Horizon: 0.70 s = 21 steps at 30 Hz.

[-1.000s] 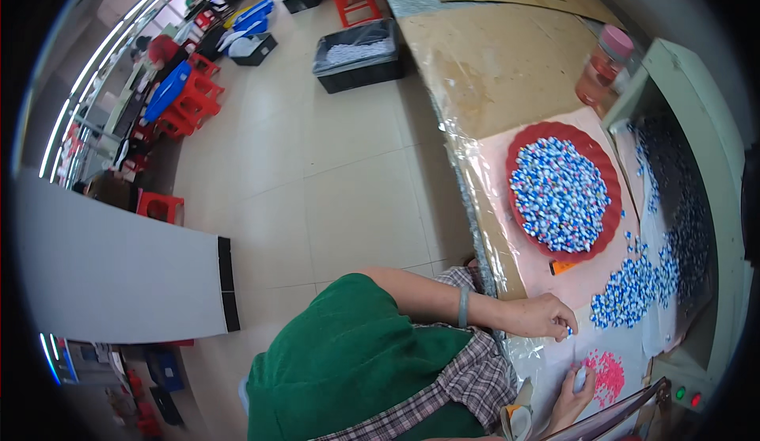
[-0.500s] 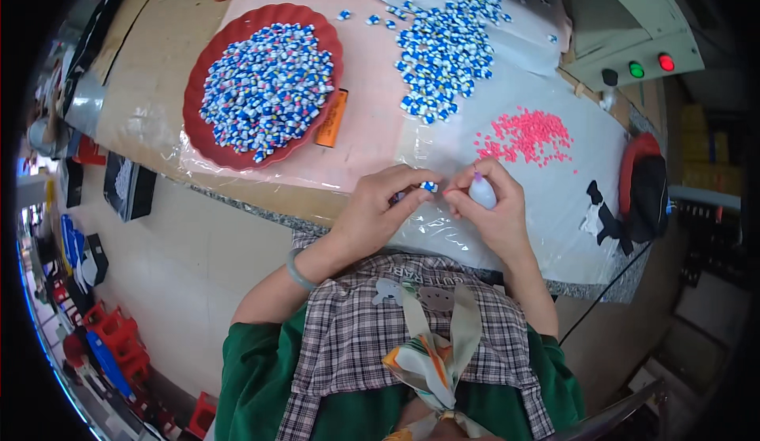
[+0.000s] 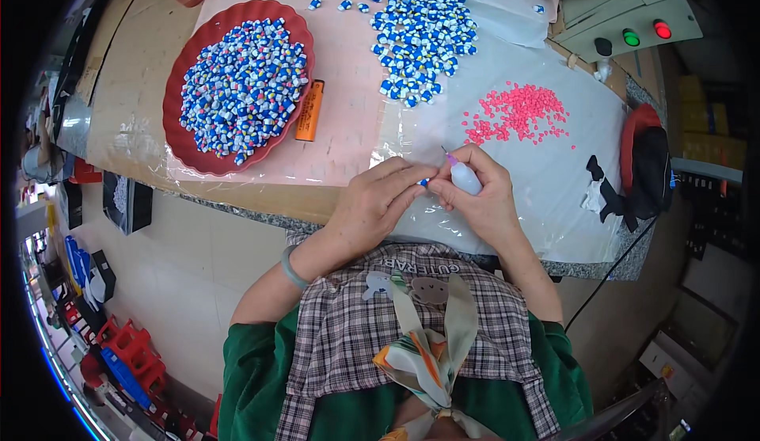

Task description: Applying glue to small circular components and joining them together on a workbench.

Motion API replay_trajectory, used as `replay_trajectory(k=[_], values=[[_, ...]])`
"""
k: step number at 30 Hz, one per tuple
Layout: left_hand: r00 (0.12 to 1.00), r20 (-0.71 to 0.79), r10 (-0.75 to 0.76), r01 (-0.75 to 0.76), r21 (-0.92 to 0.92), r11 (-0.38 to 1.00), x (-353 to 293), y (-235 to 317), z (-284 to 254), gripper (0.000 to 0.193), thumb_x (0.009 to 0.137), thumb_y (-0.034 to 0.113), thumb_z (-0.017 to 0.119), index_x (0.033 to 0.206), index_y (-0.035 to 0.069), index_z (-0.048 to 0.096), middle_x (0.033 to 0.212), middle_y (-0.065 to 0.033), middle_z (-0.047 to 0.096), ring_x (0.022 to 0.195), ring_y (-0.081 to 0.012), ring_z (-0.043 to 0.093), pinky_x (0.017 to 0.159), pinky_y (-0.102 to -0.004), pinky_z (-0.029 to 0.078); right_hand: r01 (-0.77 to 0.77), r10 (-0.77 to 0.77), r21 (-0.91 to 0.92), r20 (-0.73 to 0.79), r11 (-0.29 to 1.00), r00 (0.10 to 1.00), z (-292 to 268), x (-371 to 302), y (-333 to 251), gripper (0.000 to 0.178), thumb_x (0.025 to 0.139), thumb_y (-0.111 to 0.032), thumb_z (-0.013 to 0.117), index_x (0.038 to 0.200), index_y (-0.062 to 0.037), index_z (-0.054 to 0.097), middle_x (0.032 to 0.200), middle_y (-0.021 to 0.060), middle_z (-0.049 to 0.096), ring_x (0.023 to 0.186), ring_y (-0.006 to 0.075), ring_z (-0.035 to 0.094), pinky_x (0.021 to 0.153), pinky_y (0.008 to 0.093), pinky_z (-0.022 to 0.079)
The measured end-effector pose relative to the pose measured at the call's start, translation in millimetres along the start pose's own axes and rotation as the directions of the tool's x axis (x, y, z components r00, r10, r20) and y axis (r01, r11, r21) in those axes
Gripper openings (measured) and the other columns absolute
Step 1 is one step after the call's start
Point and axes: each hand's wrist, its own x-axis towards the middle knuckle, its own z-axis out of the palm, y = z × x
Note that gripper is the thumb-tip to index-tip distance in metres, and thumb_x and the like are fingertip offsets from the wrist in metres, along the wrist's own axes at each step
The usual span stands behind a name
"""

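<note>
Between the thumb and forefinger of my left hand (image 3: 378, 200) is a small blue-and-white piece (image 3: 423, 181), mostly covered by the fingertips. My right hand (image 3: 488, 195) holds a small squeeze bottle (image 3: 465, 178) with a pale body and a purple neck, its thin tip pointing up and left. Thumb and fingertip of the right hand touch or nearly touch the blue-and-white piece; anything tiny pinched there is hidden. Beyond the right hand, small pink bits (image 3: 526, 112) lie scattered on the clear plastic sheet (image 3: 546, 195).
A red scalloped bowl (image 3: 176, 128) heaped with similar blue-and-white pieces stands left, an orange cylinder (image 3: 309, 111) beside it. More loose pieces (image 3: 423, 41) spread at the back centre. A grey-green machine housing (image 3: 653, 5) with lit buttons is back right, a black cloth (image 3: 651, 172) below.
My hands have come together, closing the gap between their fingertips at the blue-and-white piece. The bottle's tip now shows, pointing up-left. The whole view has shifted slightly.
</note>
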Motion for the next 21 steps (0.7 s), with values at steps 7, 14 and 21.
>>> replay_trajectory(k=[7, 14, 21], values=[[0.999, -0.016, 0.035, -0.035, -0.006, 0.999, 0, -5, 4, 0.024, 0.088, 0.002, 0.063, 0.112, 0.0, 0.064, 0.094, -0.0125, 0.066, 0.079, -0.0237, 0.064, 0.067, -0.0295, 0.051, 0.125, -0.14, -0.235, -0.046, 0.964, 0.989, 2, 1, 9, 0.022, 0.08, -0.001, 0.073, 0.093, -0.0034, 0.056, 0.081, 0.0011, 0.062, 0.071, 0.0051, 0.058, 0.06, 0.0207, 0.048], [0.875, 0.21, -0.436, 0.416, -0.787, 0.456, 10, 0, -4, 0.014, 0.093, 0.006, 0.055, 0.105, 0.002, 0.061, 0.097, -0.0053, 0.063, 0.064, -0.0058, 0.047, 0.054, -0.019, 0.035, 0.15, -0.161, -0.094, -0.115, 0.984, 0.98, -5, 0, 13, 0.024, 0.081, -0.005, 0.074, 0.097, -0.0039, 0.056, 0.082, -0.0002, 0.058, 0.071, 0.0041, 0.052, 0.06, 0.0193, 0.044], [0.983, -0.095, -0.156, 0.171, 0.182, 0.968, 51, -18, -23, 0.016, 0.085, 0.005, 0.061, 0.101, 0.002, 0.059, 0.087, -0.007, 0.06, 0.07, -0.0179, 0.058, 0.059, -0.0319, 0.046, 0.155, -0.182, -0.175, -0.152, 0.972, 0.971, -24, -7, 20, 0.017, 0.084, -0.005, 0.071, 0.093, -0.0038, 0.057, 0.08, -0.0017, 0.057, 0.065, 0.0039, 0.05, 0.055, 0.0195, 0.043]])
